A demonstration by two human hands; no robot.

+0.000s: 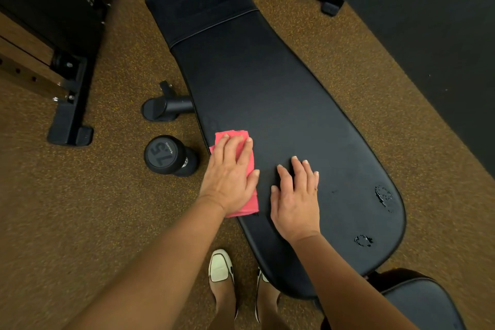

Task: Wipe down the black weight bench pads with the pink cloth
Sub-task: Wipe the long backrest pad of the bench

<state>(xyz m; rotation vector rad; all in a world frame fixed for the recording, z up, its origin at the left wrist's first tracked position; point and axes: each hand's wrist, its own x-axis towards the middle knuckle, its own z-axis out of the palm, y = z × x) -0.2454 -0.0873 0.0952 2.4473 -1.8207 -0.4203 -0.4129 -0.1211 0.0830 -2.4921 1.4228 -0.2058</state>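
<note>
The long black bench pad (281,94) runs from the near right to the far middle. A folded pink cloth (232,135) lies on its left edge, partly hanging over the side. My left hand (230,174) presses flat on the cloth with straight fingers. My right hand (296,201) rests flat on the bare pad just right of the cloth, fingers spread. Two worn, torn spots (384,195) mark the pad's near right end. A second black pad (423,303) shows at the bottom right.
A black dumbbell marked 15 (167,155) lies on the speckled brown floor left of the bench, beside the bench's foot tube (166,108). Rack feet (71,115) stand at left and far right (330,5). My shoes (221,265) are below the pad.
</note>
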